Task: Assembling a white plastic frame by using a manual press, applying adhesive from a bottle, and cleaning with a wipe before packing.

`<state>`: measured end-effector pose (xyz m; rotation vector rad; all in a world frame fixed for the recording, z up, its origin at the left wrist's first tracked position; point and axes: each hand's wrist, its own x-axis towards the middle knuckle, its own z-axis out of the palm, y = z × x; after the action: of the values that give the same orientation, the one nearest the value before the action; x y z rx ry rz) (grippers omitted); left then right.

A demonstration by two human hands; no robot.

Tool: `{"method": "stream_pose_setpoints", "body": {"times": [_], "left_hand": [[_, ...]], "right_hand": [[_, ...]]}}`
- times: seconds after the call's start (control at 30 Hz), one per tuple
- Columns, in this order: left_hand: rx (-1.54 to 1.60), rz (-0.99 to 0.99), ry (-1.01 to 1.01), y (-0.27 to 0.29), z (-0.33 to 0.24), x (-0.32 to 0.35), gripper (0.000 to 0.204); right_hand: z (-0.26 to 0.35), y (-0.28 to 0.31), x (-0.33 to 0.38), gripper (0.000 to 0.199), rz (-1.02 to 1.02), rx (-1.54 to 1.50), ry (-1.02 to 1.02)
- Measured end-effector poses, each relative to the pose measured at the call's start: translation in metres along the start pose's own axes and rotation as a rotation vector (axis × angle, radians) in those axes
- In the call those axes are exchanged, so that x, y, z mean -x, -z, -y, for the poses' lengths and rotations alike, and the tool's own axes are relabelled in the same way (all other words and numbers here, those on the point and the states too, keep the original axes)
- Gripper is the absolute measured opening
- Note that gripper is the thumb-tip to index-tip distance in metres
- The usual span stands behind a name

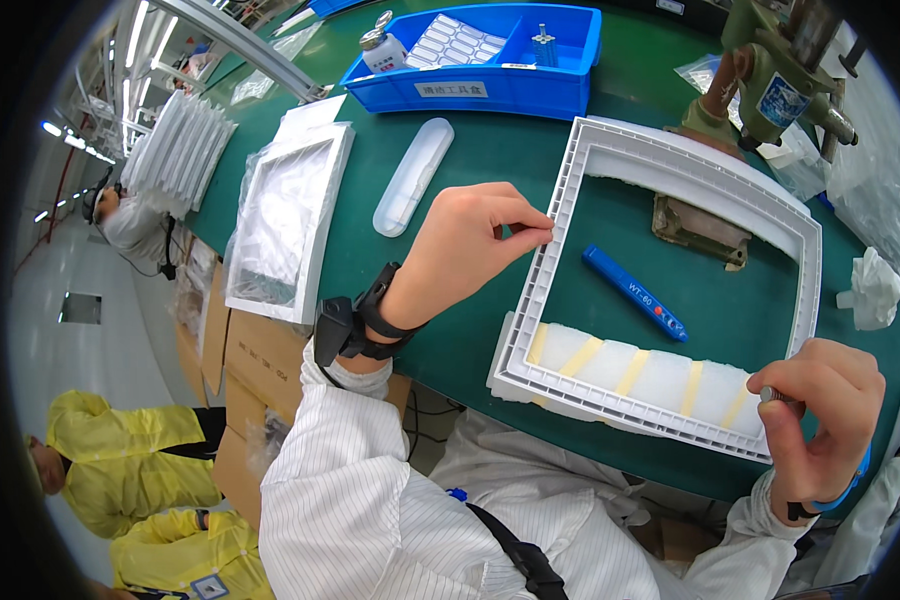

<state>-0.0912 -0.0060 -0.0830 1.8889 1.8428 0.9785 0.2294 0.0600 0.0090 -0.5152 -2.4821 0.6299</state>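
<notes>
A large white plastic frame (545, 285) with a ribbed, slotted rim lies on the green table in front of me. White foam (660, 378) crossed by yellow tape strips lines its near side. My left hand (475, 240) is over the frame's left side, thumb and forefinger pinched together at the rim; whatever is between the fingertips is too small to make out. At the near right corner my right hand (820, 410) closes round a small silvery cylinder (770, 393), whose end shows between thumb and fingers. A blue pen-shaped tester (635, 293) lies inside the frame's opening.
A metal base block (700, 232) of the green press (770, 85) lies within the frame's opening. To the left are a clear plastic case (413, 178) and a bagged white frame (335, 200). Behind stands a blue bin (470, 97); crumpled tissue (873, 288) lies right.
</notes>
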Motion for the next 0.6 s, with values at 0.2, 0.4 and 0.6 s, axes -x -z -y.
{"method": "stream_pose_setpoints", "body": {"times": [0.2, 0.4, 0.6], "left_hand": [[-0.119, -0.052, -0.048, -0.008, -0.006, 0.007, 0.012], [-0.168, -0.091, -0.064, -0.014, -0.009, 0.012, 0.014], [-0.161, -0.091, -0.050, -0.014, -0.009, 0.010, 0.015]], "right_hand": [[-0.001, -0.002, 0.000, 0.016, -0.003, -0.022, 0.016], [0.000, -0.001, 0.000, 0.017, -0.002, 0.000, 0.043], [-0.002, -0.002, -0.002, 0.016, -0.001, -0.008, 0.040]]}}
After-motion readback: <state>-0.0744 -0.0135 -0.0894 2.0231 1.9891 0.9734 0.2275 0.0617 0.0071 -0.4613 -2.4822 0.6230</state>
